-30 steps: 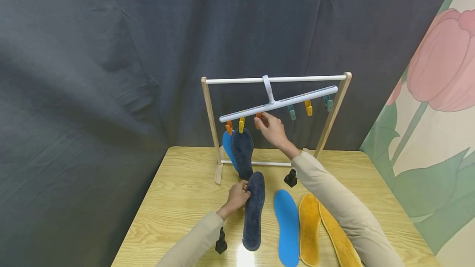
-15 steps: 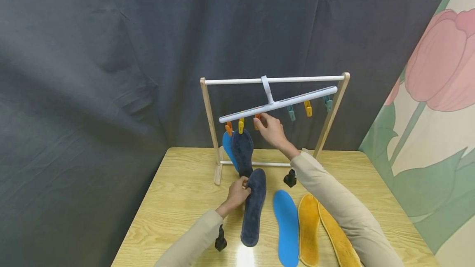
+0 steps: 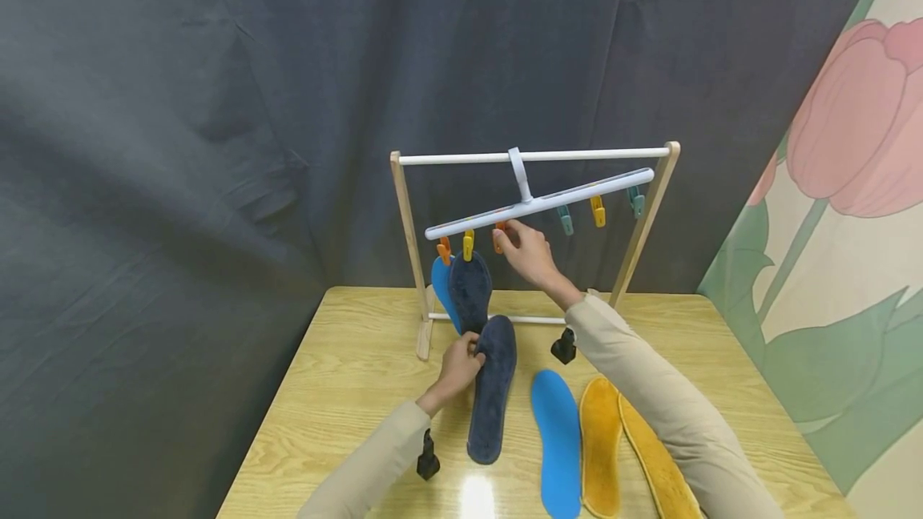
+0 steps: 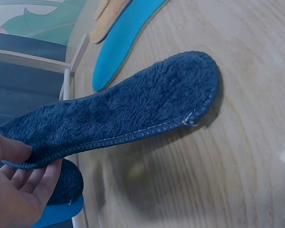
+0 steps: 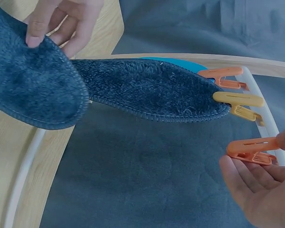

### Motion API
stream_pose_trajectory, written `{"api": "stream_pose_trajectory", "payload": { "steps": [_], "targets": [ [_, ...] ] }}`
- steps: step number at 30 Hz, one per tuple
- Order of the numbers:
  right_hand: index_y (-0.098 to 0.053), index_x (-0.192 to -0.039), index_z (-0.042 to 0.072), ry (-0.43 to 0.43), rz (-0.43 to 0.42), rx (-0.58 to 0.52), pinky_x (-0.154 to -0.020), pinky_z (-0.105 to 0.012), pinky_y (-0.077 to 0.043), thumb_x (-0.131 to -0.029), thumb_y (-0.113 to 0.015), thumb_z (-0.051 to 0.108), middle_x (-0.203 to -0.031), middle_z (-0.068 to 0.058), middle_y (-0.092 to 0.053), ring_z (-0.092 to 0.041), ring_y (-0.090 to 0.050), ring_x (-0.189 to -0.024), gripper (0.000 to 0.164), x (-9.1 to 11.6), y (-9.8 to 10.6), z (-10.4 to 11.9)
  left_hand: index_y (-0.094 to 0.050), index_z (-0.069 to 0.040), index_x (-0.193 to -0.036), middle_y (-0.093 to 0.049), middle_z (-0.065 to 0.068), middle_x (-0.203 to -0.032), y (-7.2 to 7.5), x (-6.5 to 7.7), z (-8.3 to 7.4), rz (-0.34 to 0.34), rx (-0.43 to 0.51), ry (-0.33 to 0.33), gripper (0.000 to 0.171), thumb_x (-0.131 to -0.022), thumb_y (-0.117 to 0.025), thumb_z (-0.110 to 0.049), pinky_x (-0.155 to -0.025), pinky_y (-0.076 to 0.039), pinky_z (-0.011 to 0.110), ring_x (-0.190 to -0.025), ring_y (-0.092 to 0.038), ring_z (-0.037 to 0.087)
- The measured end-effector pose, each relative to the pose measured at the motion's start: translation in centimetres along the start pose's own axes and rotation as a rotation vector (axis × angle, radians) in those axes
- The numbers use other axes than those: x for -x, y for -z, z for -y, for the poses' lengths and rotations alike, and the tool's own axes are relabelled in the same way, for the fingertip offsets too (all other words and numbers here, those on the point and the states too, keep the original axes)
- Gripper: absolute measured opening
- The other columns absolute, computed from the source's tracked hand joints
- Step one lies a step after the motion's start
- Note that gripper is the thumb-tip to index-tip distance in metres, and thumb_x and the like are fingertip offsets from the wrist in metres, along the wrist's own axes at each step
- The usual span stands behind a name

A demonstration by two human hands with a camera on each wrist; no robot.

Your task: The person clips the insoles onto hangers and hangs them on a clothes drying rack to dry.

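Observation:
My left hand pinches the edge of a dark blue fuzzy insole, thumb on its upper face in the left wrist view. The insole is held above the table, its top end overlapping a second dark insole in the head view. That second one hangs from a yellow clothespin. Up at the white hanger, my right hand pinches an orange clothespin between thumb and fingers; nothing is in the clip. A blue insole hangs from another orange clothespin at the hanger's left end.
A blue insole and two mustard insoles lie on the wooden table, the right one partly under my right sleeve. The tilted hanger hooks over a wooden rack's white bar. Teal and yellow clothespins hang at right.
My left hand has raised the dark blue insole upward and away, toward the hanger. My right hand stays at the orange clothespin.

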State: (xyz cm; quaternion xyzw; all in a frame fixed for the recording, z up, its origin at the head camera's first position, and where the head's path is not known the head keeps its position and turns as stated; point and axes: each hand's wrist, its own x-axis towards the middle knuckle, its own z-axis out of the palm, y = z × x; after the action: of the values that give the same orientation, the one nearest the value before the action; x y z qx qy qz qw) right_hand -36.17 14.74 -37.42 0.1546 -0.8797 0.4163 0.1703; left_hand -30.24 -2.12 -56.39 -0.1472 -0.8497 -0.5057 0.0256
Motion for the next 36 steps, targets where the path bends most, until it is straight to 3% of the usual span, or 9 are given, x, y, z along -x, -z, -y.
{"api": "stream_pose_trajectory", "payload": {
  "steps": [19, 29, 36],
  "targets": [
    [-0.063, -0.126, 0.004, -0.011, 0.022, -0.015, -0.076, -0.049, -0.053, -0.105, -0.052, 0.029, -0.11, -0.015, -0.069, -0.029, -0.068, -0.088, 0.035, 0.1, 0.2, 0.0, -0.06, 0.005, -0.122, -0.063, 0.019, -0.103, 0.6, -0.8, -0.9, -0.028, 0.1, -0.017, 0.025, -0.098, -0.06, -0.001, -0.072, -0.056, 0.038, -0.088, -0.065, 0.03],
    [-0.061, -0.131, 0.003, -0.018, 0.041, -0.041, -0.068, -0.041, -0.053, -0.104, -0.054, 0.029, -0.11, -0.017, -0.07, -0.031, -0.07, -0.085, 0.038, 0.2, 0.6, 0.1, -0.06, 0.005, -0.123, -0.063, 0.019, -0.101, 0.9, -1.3, -1.3, -0.065, 0.132, -0.088, 0.025, -0.099, -0.058, -0.001, -0.064, -0.052, 0.03, -0.079, -0.063, 0.022],
    [-0.062, -0.131, 0.004, -0.028, 0.042, -0.043, -0.064, -0.037, -0.051, -0.104, -0.055, 0.032, -0.108, -0.016, -0.07, -0.031, -0.07, -0.085, 0.039, 0.0, 0.7, -0.1, -0.06, 0.006, -0.123, -0.063, 0.017, -0.102, 0.9, -1.4, -1.7, -0.07, 0.131, -0.107, 0.026, -0.098, -0.06, -0.001, -0.068, -0.054, 0.034, -0.082, -0.063, 0.024]
  ]
}}
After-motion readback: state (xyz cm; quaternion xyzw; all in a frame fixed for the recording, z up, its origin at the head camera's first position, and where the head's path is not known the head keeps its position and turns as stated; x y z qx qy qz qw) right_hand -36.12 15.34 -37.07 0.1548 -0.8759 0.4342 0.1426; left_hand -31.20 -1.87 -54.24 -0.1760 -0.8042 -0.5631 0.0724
